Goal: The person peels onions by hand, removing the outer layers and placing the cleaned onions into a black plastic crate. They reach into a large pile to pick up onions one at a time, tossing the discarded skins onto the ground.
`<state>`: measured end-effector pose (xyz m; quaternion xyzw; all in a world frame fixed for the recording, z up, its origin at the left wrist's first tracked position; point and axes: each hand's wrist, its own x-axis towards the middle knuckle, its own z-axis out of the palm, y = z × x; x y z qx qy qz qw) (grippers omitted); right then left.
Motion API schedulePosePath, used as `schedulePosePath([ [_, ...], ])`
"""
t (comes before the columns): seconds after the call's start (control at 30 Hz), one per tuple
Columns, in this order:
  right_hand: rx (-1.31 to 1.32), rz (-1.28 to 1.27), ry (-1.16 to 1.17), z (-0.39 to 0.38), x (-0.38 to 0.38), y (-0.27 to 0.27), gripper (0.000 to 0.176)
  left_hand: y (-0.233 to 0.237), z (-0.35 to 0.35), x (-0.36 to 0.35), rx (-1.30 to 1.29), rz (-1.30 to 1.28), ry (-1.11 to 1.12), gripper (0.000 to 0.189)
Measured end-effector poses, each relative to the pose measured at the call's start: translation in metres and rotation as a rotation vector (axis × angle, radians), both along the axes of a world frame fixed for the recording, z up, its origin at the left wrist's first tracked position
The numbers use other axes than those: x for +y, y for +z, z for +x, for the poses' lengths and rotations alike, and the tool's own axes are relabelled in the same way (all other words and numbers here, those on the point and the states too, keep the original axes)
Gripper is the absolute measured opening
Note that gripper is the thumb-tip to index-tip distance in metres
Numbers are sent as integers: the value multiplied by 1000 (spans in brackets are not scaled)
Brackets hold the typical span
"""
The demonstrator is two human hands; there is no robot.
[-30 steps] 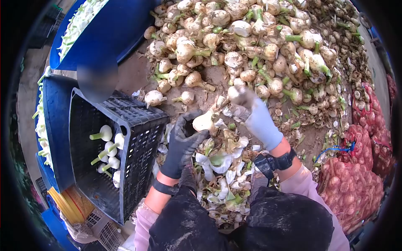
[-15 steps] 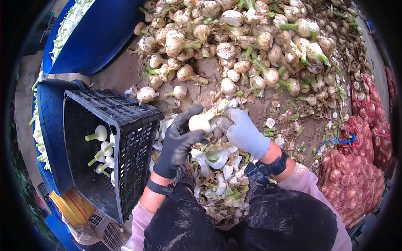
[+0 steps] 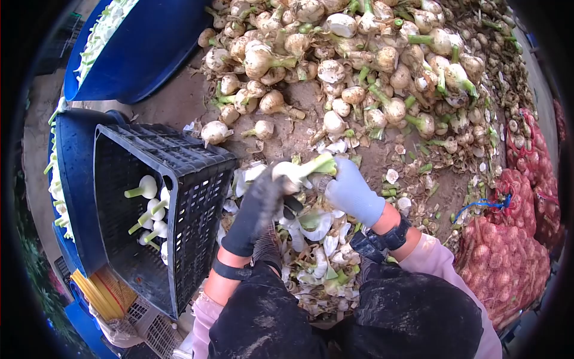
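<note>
My left hand [image 3: 263,200], in a black glove and blurred by motion, is closed around a peeled garlic bulb [image 3: 292,172]. The bulb is white, and its pale green stalk points right. Beside the stalk's cut end is my right hand [image 3: 354,190], in a light blue glove with its fingers curled in. What those fingers hold, if anything, is hidden. Below both hands lies a heap of peeled garlic skins [image 3: 320,257]. A black plastic crate [image 3: 200,206] tilts on its side to the left, with several clean garlic bulbs [image 3: 156,209] inside.
A large pile of unpeeled garlic [image 3: 359,66] covers the ground ahead. Blue tubs [image 3: 140,57] with white-green garlic stand at the left. Red mesh sacks [image 3: 502,263] full of bulbs lie at the right. Loose bulbs [image 3: 216,133] sit just past the crate.
The bulb has turned so its stalk now shows clearly, pointing right. My left hand has closed around the bulb's lower side, and my right hand has shifted slightly right.
</note>
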<state>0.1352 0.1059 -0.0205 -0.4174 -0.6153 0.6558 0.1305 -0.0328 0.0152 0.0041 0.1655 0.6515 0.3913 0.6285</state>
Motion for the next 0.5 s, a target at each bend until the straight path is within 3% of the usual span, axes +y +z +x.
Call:
schedulePosePath([
  [0.03, -2, -7, -3, 1, -6, 1, 21, -7, -5, -1, -2, -7, -3, 40],
  [0.1, 214, -383, 112, 3, -14, 3, 21, -24, -13, -4, 373, 350, 152, 35],
  [0.13, 46, -170, 164, -2, -13, 20, 22, -13, -9, -1, -70, 382, 362, 34],
  [0.17, 44, -170, 162, 0, -9, 21, 22, -9, -7, 1, -72, 382, 361, 34],
  [0.23, -26, -67, 192, 0, 1, 20, 21, 0, -8, 7, 780, 677, -273, 36],
  [0.27, -105, 63, 289, 0, 1, 20, 21, 15, -4, 9, 117, 246, -34, 31],
  [0.3, -107, 61, 289, 1, 3, 19, 21, 11, -5, 6, 116, 245, -34, 31],
  [0.37, -427, 505, 314, 3, 12, 15, 23, 0, -10, 1, -101, 206, 193, 27],
  [0.4, -432, 553, 282, 7, 16, 8, 24, -1, -10, -1, -266, 214, 246, 29],
  [0.43, -428, 556, 282, 8, 16, 9, 24, -1, -10, 2, -261, 217, 248, 29],
  [0.5, -516, 459, 666, 11, 5, 17, 23, 0, -11, 5, -481, 389, 329, 33],
])
